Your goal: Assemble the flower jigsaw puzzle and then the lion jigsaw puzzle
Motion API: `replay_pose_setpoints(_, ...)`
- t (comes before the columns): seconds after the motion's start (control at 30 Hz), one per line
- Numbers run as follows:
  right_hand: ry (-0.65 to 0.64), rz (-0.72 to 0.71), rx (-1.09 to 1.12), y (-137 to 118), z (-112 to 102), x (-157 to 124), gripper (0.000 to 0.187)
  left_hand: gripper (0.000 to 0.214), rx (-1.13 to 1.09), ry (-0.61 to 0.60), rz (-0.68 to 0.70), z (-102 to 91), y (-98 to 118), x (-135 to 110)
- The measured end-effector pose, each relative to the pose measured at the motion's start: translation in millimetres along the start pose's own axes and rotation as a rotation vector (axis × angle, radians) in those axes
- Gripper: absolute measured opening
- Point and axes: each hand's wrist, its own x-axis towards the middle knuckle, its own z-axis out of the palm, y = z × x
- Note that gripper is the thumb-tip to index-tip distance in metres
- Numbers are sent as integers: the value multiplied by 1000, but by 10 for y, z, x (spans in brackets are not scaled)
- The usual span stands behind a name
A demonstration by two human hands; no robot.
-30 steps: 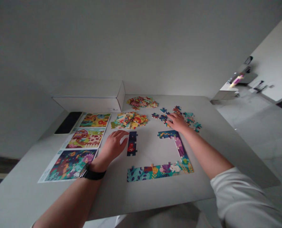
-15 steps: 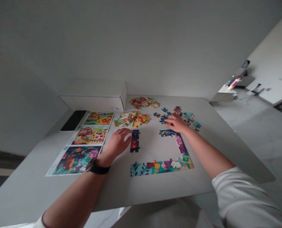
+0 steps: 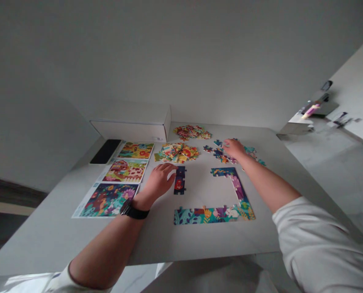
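My left hand (image 3: 160,179), with a dark watch on the wrist, lies on the table, its fingers spread and thumb apart. Its fingertips are at the edge of a short dark-blue puzzle strip (image 3: 180,181) with a red figure. Over the loose blue and teal puzzle pieces (image 3: 218,154) at the back right is my right hand (image 3: 234,148), fingers reaching down among them; I see no piece held. In front of it lies a joined puzzle border (image 3: 213,215), running along the bottom, up the right side and partly across the top.
Two heaps of puzzle pieces, a near one (image 3: 177,152) and a far one (image 3: 192,132), lie at the back middle. A picture sheet (image 3: 126,170), a black phone (image 3: 105,151) and a white box (image 3: 132,129) are on the left. A wall stands behind the table.
My right hand has moved farther back over the loose pieces, uncovering more of those nearer me. My left hand stays beside the dark-blue strip. The whole view has shifted slightly.
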Motion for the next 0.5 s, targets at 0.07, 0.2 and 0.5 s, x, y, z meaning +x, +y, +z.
replay_pose_setpoints(0.07,-28,92,-18,-78,13,154,45,29,11,1,-6,10,-3,-3)
replay_pose_setpoints(0.2,-106,204,-104,-206,87,371,48,29,17,14,-27,19,-14,-9)
replay_pose_setpoints(0.5,-64,232,98,-219,187,495,46,30,22,-3,-33,6,-24,-13)
